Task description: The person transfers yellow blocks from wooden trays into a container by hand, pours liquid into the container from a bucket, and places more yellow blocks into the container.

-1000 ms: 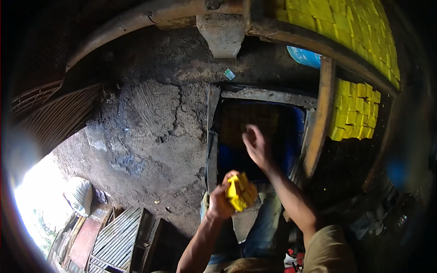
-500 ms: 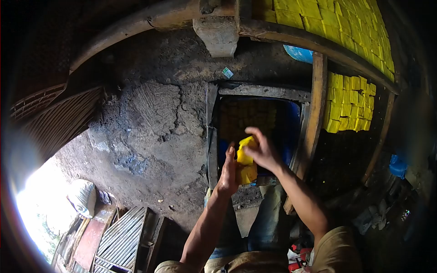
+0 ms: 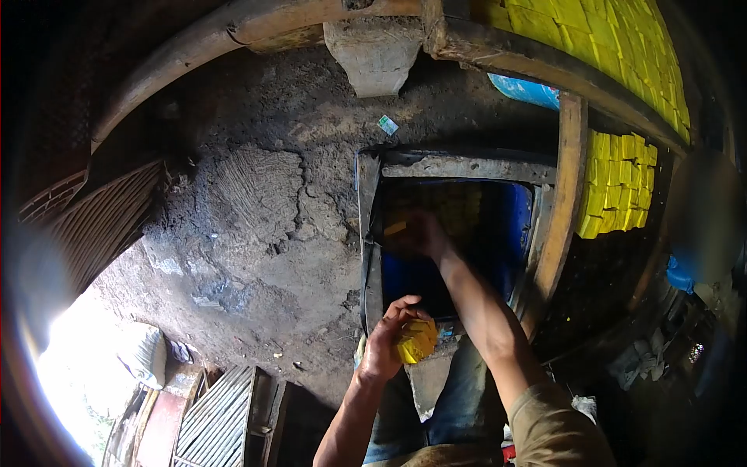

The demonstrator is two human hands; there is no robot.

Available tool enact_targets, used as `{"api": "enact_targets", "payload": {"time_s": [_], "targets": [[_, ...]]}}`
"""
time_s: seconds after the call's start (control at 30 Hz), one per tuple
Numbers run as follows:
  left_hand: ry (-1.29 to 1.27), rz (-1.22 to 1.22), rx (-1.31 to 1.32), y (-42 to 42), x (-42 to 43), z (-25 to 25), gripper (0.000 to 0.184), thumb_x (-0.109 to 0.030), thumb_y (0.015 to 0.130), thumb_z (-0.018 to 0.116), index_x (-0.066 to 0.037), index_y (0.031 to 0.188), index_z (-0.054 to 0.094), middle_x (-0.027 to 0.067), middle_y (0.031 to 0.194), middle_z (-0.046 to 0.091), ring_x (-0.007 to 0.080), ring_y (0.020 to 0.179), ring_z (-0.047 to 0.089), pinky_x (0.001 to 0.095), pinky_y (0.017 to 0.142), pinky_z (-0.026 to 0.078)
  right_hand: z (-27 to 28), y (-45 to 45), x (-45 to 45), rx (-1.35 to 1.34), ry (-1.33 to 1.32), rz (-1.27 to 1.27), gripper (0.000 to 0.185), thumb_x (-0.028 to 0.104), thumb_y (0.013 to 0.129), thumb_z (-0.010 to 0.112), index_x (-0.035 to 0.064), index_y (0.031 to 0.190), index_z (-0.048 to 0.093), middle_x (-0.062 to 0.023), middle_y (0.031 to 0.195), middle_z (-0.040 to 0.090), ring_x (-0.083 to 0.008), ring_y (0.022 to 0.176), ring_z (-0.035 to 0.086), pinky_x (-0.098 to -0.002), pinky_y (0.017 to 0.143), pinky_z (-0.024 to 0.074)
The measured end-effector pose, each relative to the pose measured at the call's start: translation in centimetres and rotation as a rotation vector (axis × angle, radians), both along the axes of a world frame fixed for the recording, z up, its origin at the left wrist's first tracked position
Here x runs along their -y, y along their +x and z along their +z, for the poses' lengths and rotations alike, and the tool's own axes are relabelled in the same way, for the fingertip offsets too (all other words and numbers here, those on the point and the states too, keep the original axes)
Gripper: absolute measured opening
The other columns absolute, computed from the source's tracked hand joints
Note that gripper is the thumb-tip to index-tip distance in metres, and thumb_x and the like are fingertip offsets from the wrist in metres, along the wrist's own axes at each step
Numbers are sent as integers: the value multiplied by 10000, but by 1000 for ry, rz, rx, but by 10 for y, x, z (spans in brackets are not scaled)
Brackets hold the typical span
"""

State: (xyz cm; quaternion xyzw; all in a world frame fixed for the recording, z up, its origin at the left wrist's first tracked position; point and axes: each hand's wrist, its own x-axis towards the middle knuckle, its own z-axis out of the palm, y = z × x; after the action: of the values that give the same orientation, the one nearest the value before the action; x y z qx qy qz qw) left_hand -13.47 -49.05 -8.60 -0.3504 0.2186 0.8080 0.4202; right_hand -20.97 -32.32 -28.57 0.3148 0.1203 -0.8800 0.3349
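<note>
In my left hand (image 3: 381,342) rests a small group of yellow blocks (image 3: 417,341), its fingers curled around their side, just in front of the near edge of a blue-lined bin (image 3: 498,257). My right hand (image 3: 422,232) reaches down into the shaded inside of the bin. A single yellow block (image 3: 395,228) shows at its fingertips, dim in the shadow. Deeper in the bin, rows of similar blocks (image 3: 459,206) lie along the far side, hard to make out.
A wooden frame (image 3: 467,167) borders the bin. Beyond a wooden beam (image 3: 562,210) on the right, yellow blocks (image 3: 620,183) stand in rows, with a larger spread (image 3: 599,47) above. Rough ground (image 3: 264,210) lies left. A slatted rack (image 3: 214,420) stands at lower left.
My right hand has moved from the blocks at my left hand forward into the bin, carrying one yellow block. My left hand has drawn back slightly with the others.
</note>
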Motion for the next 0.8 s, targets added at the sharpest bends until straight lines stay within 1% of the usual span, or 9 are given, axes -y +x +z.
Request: {"api": "enact_targets", "payload": {"time_s": [0.1, 0.33, 0.43, 0.5, 0.6, 0.67, 0.7, 0.73, 0.8], "targets": [[14, -6, -42, 2, 1, -3, 544, -479, 946, 488, -74, 1309, 457, 100, 1127, 570, 234, 1064, 572, 388, 905, 490, 24, -3, 3, 168, 206, 89, 352, 296, 910, 593, 54, 1164, 612, -131, 1095, 659, -258, 960, 659, -408, 858, 560], [9, -6, -40, 4, -2, -6, 533, -490, 948, 488, -70, 1276, 493, 89, 1138, 569, 228, 1078, 570, 388, 906, 488, 32, 2, 23, 132, 420, 93, 316, 291, 947, 578, 63, 1163, 612, -90, 1051, 665, -232, 936, 663, -365, 831, 562], [0, 4, -47, 4, -3, -7, 525, -478, 943, 503, -57, 1256, 502, 85, 1128, 576, 228, 1074, 576, 386, 907, 486, 21, 18, 21, 42, 408, 147, 426, 159, 867, 691, 79, 1256, 536, -85, 1106, 634, -198, 975, 654, -343, 743, 587], [-9, -4, -96, 2, -5, -6, 521, -456, 939, 521, -45, 1257, 490, 86, 1112, 584, 227, 1055, 583, 380, 900, 493, 46, 10, 15, -125, 566, 396, 529, 116, 813, 737, 62, 1289, 512, -80, 1096, 629, -192, 956, 654, -326, 760, 572], [-79, -44, -122, 0, -6, -7, 507, -420, 938, 530, -37, 1265, 474, 96, 1101, 588, 222, 1039, 588, 373, 888, 501, 113, 13, -8, -174, 664, 372, 622, 68, 761, 756, 41, 1318, 481, -90, 1100, 615, -184, 976, 636, -321, 843, 538], [-104, -34, -110, -3, -8, -4, 537, -445, 946, 526, -36, 1288, 457, 108, 1115, 586, 214, 1032, 590, 371, 878, 506, 156, 24, -19, -595, 955, 258, 576, 21, 774, 689, 27, 1308, 476, -127, 1135, 601, -217, 1066, 606, -333, 911, 510], [-93, -40, -81, -7, -11, -3, 548, -464, 952, 517, -36, 1289, 459, 108, 1123, 586, 213, 1027, 593, 369, 876, 507, 168, 31, -25, -631, 1051, 335, 621, 32, 744, 702, 39, 1323, 477, -107, 1143, 584, -168, 1041, 589, -312, 927, 487], [-80, -46, -51, -11, -17, -1, 560, -483, 958, 508, -35, 1290, 460, 109, 1131, 586, 212, 1021, 596, 366, 873, 508, 196, 28, -28, -684, 1148, 418, 577, -2, 753, 681, 56, 1300, 508, -143, 1194, 579, -241, 1100, 592, -342, 972, 475], [-96, -36, -31, -18, -31, 5, 577, -514, 971, 478, -35, 1293, 474, 91, 1133, 593, 201, 1006, 606, 354, 857, 515, 218, 31, -35, -922, 1326, 495, 584, 1, 748, 694, 67, 1301, 518, -161, 1237, 557, -290, 1148, 565, -362, 1003, 460]]}}
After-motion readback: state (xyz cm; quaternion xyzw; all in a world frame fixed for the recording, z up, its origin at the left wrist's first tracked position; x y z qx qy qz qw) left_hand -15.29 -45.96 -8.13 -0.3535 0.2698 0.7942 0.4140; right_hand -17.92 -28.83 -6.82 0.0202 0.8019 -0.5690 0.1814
